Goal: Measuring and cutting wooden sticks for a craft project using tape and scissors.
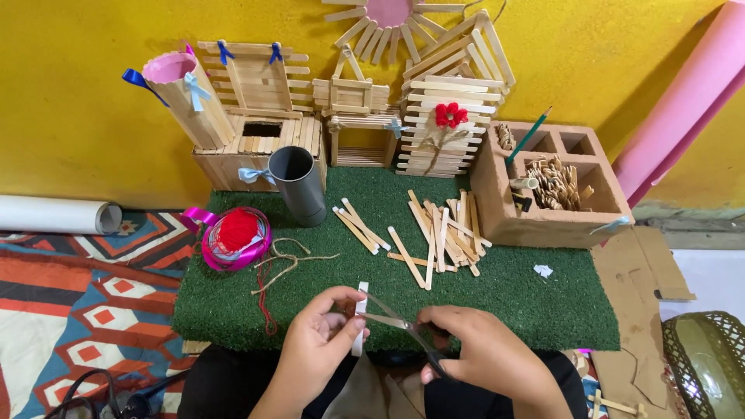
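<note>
My left hand [317, 341] pinches a narrow white strip [359, 299] and holds it upright at the near edge of the green turf mat [535, 299]. Scissors [405, 330] are gripped in my right hand [485, 353], their blades open around the strip's middle. A loose pile of wooden craft sticks [438, 237] lies on the mat just beyond both hands. A small white scrap [543, 271] sits on the turf to the right.
A grey tube [299, 185], red yarn on pink ribbon [237, 235] and twine [289, 260] lie at left. Stick-built models [434, 116] line the yellow wall. A compartmented clay block [555, 190] stands right, cardboard [640, 295] beside it, and a white roll [58, 215] sits far left.
</note>
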